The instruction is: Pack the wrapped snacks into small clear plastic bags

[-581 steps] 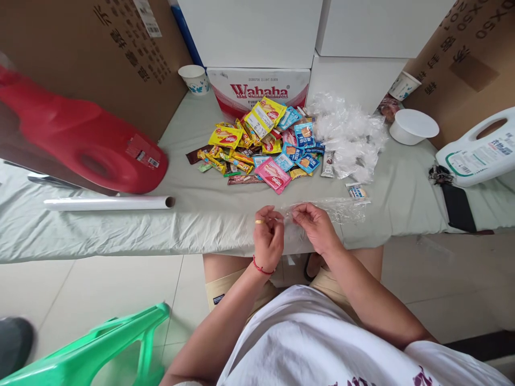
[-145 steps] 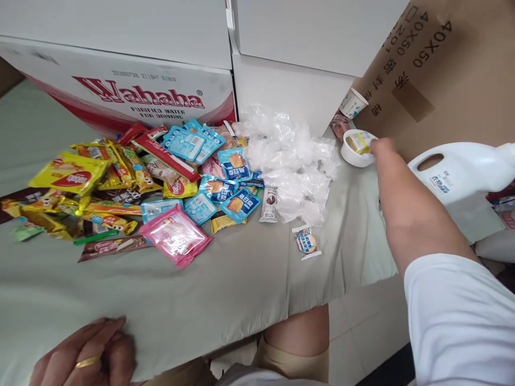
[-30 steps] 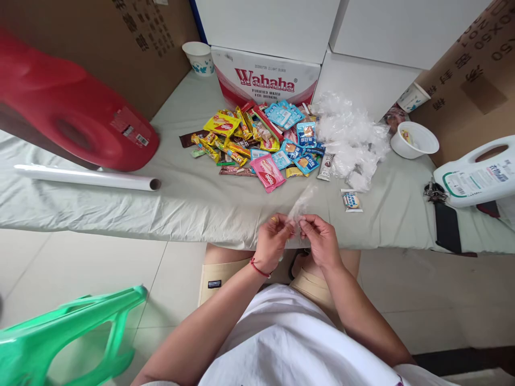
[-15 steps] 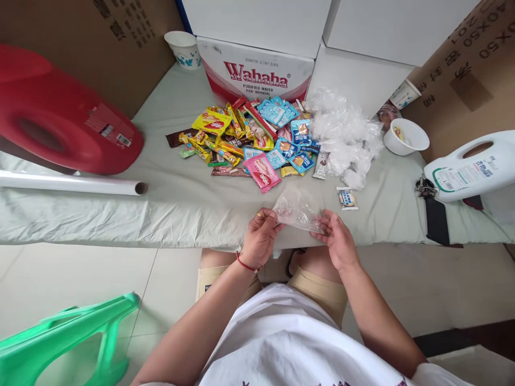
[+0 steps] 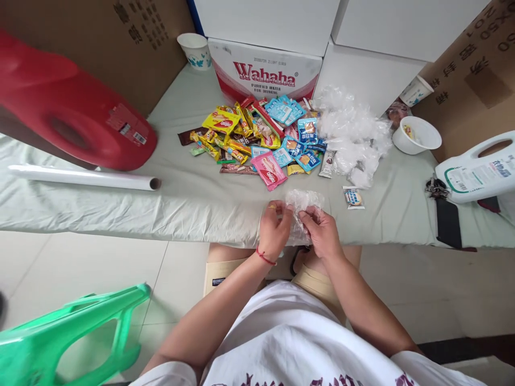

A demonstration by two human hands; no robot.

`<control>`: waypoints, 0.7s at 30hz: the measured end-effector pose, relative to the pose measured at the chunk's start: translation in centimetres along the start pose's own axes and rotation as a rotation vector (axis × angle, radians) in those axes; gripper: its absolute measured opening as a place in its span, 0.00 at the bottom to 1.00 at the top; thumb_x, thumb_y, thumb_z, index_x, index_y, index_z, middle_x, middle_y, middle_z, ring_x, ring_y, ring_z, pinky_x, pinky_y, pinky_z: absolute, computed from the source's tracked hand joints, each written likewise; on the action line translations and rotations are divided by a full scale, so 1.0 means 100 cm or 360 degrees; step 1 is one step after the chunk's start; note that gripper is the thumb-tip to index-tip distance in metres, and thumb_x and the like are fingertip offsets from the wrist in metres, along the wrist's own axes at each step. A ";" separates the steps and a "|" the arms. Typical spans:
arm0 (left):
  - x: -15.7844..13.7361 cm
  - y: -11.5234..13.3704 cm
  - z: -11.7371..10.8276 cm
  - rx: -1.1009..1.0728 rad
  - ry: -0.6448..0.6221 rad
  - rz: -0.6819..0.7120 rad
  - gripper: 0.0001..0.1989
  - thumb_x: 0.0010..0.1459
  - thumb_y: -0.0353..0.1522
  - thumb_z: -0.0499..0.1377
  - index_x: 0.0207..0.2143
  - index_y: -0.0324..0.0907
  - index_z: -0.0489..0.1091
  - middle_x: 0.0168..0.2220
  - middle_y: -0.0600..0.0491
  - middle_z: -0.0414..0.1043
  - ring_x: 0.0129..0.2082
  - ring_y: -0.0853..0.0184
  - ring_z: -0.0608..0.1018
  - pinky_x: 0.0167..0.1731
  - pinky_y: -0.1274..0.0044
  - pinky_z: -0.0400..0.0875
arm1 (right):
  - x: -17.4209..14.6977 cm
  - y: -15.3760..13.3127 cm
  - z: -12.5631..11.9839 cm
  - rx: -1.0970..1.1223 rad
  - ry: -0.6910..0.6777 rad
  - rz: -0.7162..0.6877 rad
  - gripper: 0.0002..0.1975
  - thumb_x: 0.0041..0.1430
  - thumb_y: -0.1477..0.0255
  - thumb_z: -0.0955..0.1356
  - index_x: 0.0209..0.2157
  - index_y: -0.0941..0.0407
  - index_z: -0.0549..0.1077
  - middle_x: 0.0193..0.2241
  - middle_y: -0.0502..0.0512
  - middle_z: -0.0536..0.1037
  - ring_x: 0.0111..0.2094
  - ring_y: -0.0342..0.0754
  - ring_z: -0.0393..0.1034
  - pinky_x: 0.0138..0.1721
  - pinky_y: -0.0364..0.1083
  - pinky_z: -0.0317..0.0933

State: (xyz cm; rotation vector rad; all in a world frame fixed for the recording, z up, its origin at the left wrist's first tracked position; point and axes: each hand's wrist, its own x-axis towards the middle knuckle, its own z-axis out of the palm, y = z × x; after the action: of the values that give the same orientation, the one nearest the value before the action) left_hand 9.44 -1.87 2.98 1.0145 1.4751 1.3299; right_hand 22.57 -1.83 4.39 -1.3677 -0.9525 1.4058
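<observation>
Between my hands, at the front edge of the cloth-covered table (image 5: 193,212), is a crumpled clear plastic bag (image 5: 304,200). My left hand (image 5: 274,230) pinches its left side, and my right hand (image 5: 322,231) pinches it from the right. Just beyond lies a pink wafer packet (image 5: 269,170), at the front of a pile of wrapped snacks (image 5: 241,136) in yellow, blue, red and brown. Right of my hands, a single small snack packet (image 5: 353,198) lies apart. A heap of clear plastic bags (image 5: 354,134) sits beside the pile.
To the left are a red jug (image 5: 80,118) and a white roll (image 5: 88,178). A Wahaba-style printed water carton (image 5: 265,69) stands behind. On the right are a white bowl (image 5: 418,140), a white detergent bottle (image 5: 478,171) and a black phone (image 5: 448,222). A green stool (image 5: 80,327) stands lower left.
My hands have come closer together, and the bag, stretched between them before, is now bunched up. The view has shifted slightly.
</observation>
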 end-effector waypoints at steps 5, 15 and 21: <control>0.016 -0.013 0.002 -0.0060 0.0135 -0.0065 0.11 0.66 0.41 0.59 0.33 0.45 0.66 0.20 0.61 0.63 0.21 0.71 0.65 0.24 0.79 0.59 | 0.000 0.002 -0.021 0.0056 0.0196 -0.0025 0.25 0.53 0.46 0.74 0.33 0.54 0.72 0.21 0.45 0.68 0.18 0.38 0.55 0.16 0.40 0.49; 0.045 -0.026 -0.048 0.0220 0.0364 0.0028 0.11 0.67 0.43 0.57 0.36 0.46 0.66 0.18 0.63 0.59 0.18 0.70 0.62 0.23 0.78 0.53 | 0.014 0.011 -0.094 -0.0217 0.0431 -0.0085 0.22 0.50 0.51 0.76 0.31 0.54 0.71 0.20 0.44 0.68 0.18 0.40 0.55 0.18 0.42 0.48; 0.038 -0.029 -0.044 0.0258 0.0259 0.0104 0.11 0.67 0.42 0.57 0.36 0.46 0.65 0.20 0.62 0.59 0.20 0.70 0.64 0.25 0.78 0.55 | 0.030 0.007 -0.114 -0.0638 0.0552 -0.0358 0.18 0.56 0.54 0.73 0.38 0.55 0.78 0.25 0.49 0.76 0.24 0.44 0.63 0.26 0.43 0.57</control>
State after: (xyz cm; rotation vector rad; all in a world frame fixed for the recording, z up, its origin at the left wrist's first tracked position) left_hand 4.16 0.27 -0.03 1.0864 1.7078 1.3834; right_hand 34.03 0.08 1.99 -1.6704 -1.1481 0.7992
